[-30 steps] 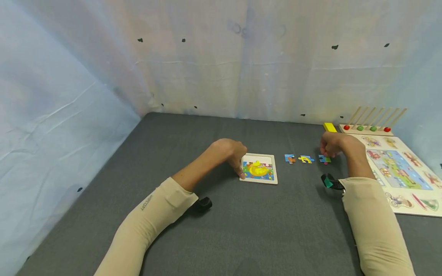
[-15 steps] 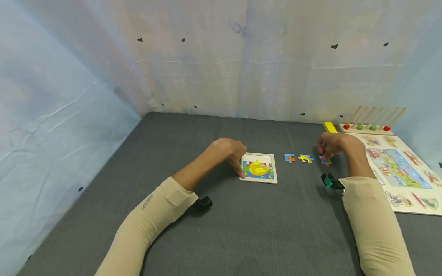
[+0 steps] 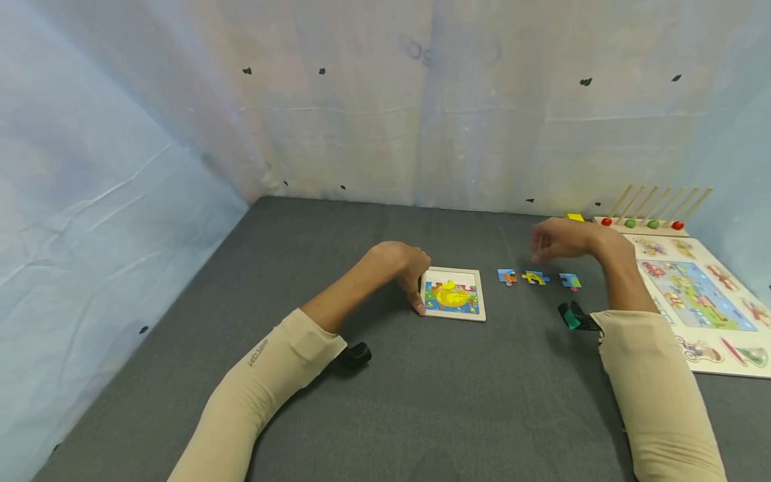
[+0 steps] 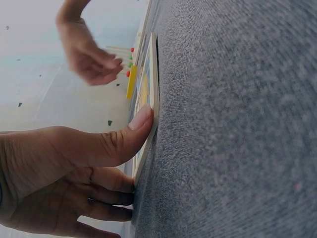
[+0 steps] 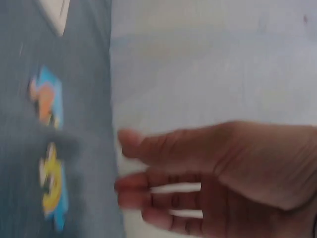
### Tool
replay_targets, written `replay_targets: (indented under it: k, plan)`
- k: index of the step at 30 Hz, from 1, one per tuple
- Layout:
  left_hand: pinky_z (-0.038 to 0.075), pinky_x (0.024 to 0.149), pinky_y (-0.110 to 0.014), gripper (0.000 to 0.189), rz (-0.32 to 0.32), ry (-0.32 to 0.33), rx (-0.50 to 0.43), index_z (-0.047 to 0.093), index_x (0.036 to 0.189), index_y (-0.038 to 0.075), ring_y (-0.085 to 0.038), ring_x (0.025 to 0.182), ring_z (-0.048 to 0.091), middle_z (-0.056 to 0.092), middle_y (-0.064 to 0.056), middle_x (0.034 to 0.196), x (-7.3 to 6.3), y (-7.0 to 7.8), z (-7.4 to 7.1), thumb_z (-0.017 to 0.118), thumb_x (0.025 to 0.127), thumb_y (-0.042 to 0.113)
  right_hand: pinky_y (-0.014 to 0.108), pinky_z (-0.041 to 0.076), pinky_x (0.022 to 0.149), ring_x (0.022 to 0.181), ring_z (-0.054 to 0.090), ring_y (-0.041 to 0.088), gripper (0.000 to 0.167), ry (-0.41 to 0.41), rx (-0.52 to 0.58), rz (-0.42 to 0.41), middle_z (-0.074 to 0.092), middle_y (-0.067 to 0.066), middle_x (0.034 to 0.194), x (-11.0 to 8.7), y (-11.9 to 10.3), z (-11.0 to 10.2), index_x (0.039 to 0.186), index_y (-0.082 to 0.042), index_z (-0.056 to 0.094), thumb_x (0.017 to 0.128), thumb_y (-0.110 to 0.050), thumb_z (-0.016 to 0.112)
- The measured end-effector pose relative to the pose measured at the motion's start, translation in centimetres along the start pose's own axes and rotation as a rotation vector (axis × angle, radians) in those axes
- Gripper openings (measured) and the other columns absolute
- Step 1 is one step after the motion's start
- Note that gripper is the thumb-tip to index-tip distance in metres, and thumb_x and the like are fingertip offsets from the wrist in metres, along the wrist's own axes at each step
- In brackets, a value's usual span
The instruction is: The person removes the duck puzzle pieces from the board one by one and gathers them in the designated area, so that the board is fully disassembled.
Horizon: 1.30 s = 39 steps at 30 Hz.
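Observation:
My left hand (image 3: 405,268) holds the left side of a small wooden jigsaw puzzle tray (image 3: 481,294) lying on the table. The thumb (image 4: 141,119) presses the near rim, while the fingers reach to the far side. Inside the tray is a partly filled picture of a yellow duck, with bare wood along the top. Right of the tray, three loose puzzle pieces lie in a row: an orange-and-blue piece (image 3: 507,276), a yellow-and-blue piece (image 3: 535,277) and a blue-and-green piece (image 3: 569,281). My right hand (image 3: 563,239) hovers above them, fingers loosely bent and holding nothing.
A large picture board (image 3: 701,341) lies along the table's right side. Behind it stands a wooden peg rack (image 3: 641,226) with red and green beads, beside a yellow block (image 3: 575,217). Pale sheeting (image 3: 385,134) walls the back and left of the dark cloth-covered table (image 3: 458,402).
My right hand has let go of the blue-and-green piece, which now lies slightly turned and lower, then lifted away up and to the left. The left hand stays on the tray.

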<state>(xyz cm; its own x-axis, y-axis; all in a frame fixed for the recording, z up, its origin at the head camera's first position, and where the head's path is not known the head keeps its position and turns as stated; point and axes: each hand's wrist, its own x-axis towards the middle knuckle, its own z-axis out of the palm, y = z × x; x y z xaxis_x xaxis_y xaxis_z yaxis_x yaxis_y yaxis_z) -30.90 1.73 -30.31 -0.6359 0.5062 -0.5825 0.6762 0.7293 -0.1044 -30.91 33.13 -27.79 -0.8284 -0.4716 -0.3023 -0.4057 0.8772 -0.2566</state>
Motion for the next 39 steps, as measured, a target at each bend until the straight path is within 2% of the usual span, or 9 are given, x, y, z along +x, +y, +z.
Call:
replay_targets:
  k: [5,8,15,19,22,27,32,36,39]
  plan:
    - [0.046,0.117,-0.043,0.094,-0.002,0.006,0.002,0.056,0.148,0.010,-0.025,0.143,0.053,0.054,-0.010,0.156,0.0,-0.1,0.0,0.078,0.081,0.072,0.038,0.056,0.078,0.089,0.069,0.019,0.020,0.077,0.024,-0.148,0.075,0.010,0.100,1.1,-5.0,-0.2,0.114,0.000,0.069,0.100,-0.015,0.070]
    - [0.047,0.115,-0.041,0.098,-0.006,0.012,0.012,0.052,0.151,0.008,-0.023,0.138,0.056,0.056,-0.010,0.153,0.2,-0.2,0.0,0.078,0.080,0.072,0.039,0.057,0.081,0.088,0.068,0.016,0.017,0.092,0.017,-0.222,0.075,0.008,0.101,2.2,-7.7,0.2,0.114,-0.004,0.071,0.102,-0.015,0.068]
    - [0.052,0.096,-0.035,0.086,0.000,0.012,0.035,0.062,0.135,0.009,-0.015,0.106,0.059,0.067,-0.005,0.131,0.3,-0.2,0.0,0.077,0.080,0.074,0.035,0.057,0.079,0.086,0.067,0.014,0.019,0.028,0.026,-0.326,0.075,0.007,0.100,5.0,-11.6,2.7,0.115,-0.002,0.073,0.103,-0.017,0.068]
    - [0.054,0.102,-0.037,0.087,0.002,0.000,0.040,0.063,0.136,0.010,-0.016,0.114,0.063,0.067,-0.006,0.135,0.3,-0.1,0.0,0.075,0.080,0.076,0.035,0.059,0.080,0.082,0.071,0.019,0.029,-0.066,0.044,-0.332,0.076,0.010,0.099,6.0,-12.4,3.8,0.122,0.001,0.071,0.101,-0.018,0.071]
    - [0.053,0.103,-0.037,0.087,-0.005,-0.007,0.027,0.062,0.136,0.011,-0.018,0.117,0.063,0.066,-0.007,0.137,0.2,-0.1,0.0,0.075,0.080,0.076,0.036,0.060,0.080,0.078,0.072,0.020,0.035,-0.095,0.031,-0.301,0.077,0.012,0.098,6.4,-12.7,4.4,0.126,0.003,0.068,0.099,-0.019,0.073]
    - [0.046,0.084,-0.031,0.079,0.001,-0.006,0.014,0.066,0.125,0.011,-0.014,0.097,0.055,0.065,-0.002,0.116,0.2,-0.1,0.0,0.076,0.080,0.075,0.035,0.060,0.078,0.079,0.070,0.015,0.038,-0.095,-0.009,-0.243,0.076,0.012,0.100,6.7,-13.1,5.0,0.123,0.004,0.070,0.096,-0.022,0.078]
    - [0.039,0.077,-0.030,0.070,-0.001,0.007,-0.001,0.064,0.110,0.013,-0.013,0.087,0.047,0.050,0.004,0.094,0.2,-0.1,0.2,0.077,0.079,0.074,0.031,0.059,0.076,0.079,0.068,0.015,0.027,-0.073,-0.009,-0.246,0.076,0.011,0.099,6.9,-13.4,5.5,0.109,0.000,0.074,0.092,-0.019,0.082]
    - [0.038,0.076,-0.030,0.067,-0.004,0.015,-0.008,0.063,0.106,0.014,-0.013,0.085,0.046,0.045,0.005,0.091,0.1,-0.1,0.1,0.078,0.079,0.074,0.030,0.057,0.074,0.077,0.067,0.015,0.023,-0.053,-0.015,-0.261,0.075,0.010,0.095,6.9,-13.4,5.6,0.103,0.000,0.074,0.091,-0.017,0.083]
    - [0.041,0.078,-0.030,0.070,-0.001,0.015,-0.005,0.067,0.111,0.013,-0.012,0.088,0.050,0.055,0.004,0.096,0.1,-0.1,0.1,0.078,0.079,0.073,0.029,0.055,0.072,0.077,0.066,0.015,0.024,-0.040,-0.016,-0.269,0.073,0.010,0.092,6.9,-13.3,5.6,0.101,0.000,0.072,0.090,-0.016,0.084]
